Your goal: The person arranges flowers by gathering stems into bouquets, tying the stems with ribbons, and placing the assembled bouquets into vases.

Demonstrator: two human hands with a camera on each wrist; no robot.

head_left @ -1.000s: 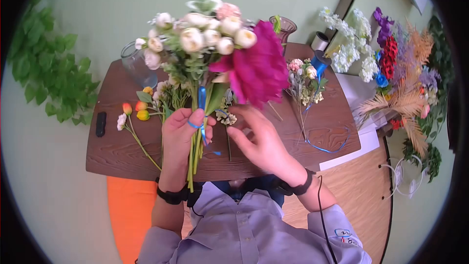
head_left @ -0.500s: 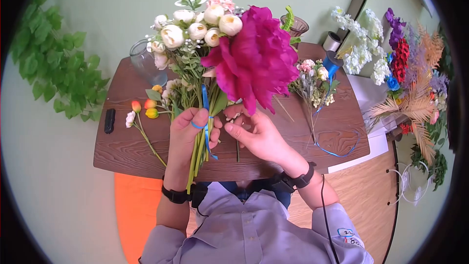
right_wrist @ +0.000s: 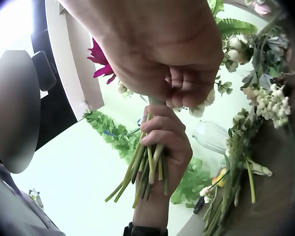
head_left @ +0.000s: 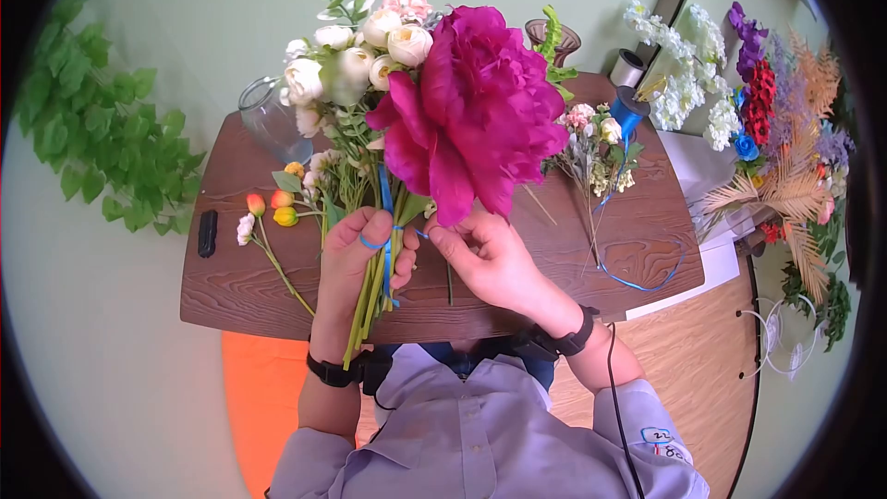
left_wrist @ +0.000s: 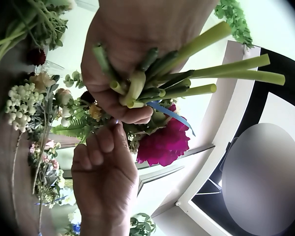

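The left hand (head_left: 349, 259) grips a bundle of green stems (head_left: 368, 303) below a bouquet of white blooms (head_left: 303, 80) and one large magenta flower (head_left: 480, 102). Blue ribbon (head_left: 386, 187) runs round the stems and over the left thumb. Just right of the stems, under the magenta flower, the right hand (head_left: 494, 263) pinches a bit of blue ribbon between thumb and finger. In the left wrist view the cut stem ends (left_wrist: 206, 88) stick out of the left fist, with the right hand's (left_wrist: 105, 172) fingertips close beside it.
On the brown table (head_left: 249, 286) lie tulips (head_left: 282, 208), a black object (head_left: 208, 233) and small flower sprays (head_left: 591, 143). A glass vase (head_left: 277, 125) stands back left, a blue ribbon spool (head_left: 629, 109) back right. More flowers (head_left: 759, 102) stand beyond the right edge.
The magenta flower has turned more toward the camera and sits slightly lower left. The right hand's thumb and finger have closed together near the stems, with blue ribbon between them.
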